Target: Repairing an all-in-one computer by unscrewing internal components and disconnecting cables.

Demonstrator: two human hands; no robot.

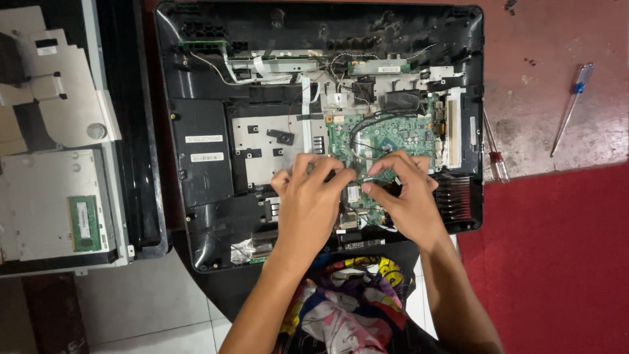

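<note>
Items, left to right. Removed back cover [59, 196], grey metal and black plastic, lies at the far left, inner face up, with a green memory module [84, 223] resting on it; it sits clear of the work, so nothing on it gets knocked.

Opened all-in-one computer [203, 164], black shell, lies screen-down at centre, its long axis running left to right across your view, top edge far from you. That flat pose keeps the green mainboard [393, 137] face up and steady under your reach.

Your left hand [308, 203] rests over the near-left part of the mainboard, fingers curled together and pressing toward a small metal part [363, 178]. Your right hand [406, 196] meets it from the right, thumb and forefinger pinched close on that same part. How firmly either hand grips it you cannot tell; the part is too small. It sits near the middle of the board, pointing roughly left to right.

Red-handled screwdriver [496, 154] lies just beside the shell's right edge, within reach. Blue-handled screwdriver [572, 108] lies well apart, far right, on the red floor [563, 262].
</note>
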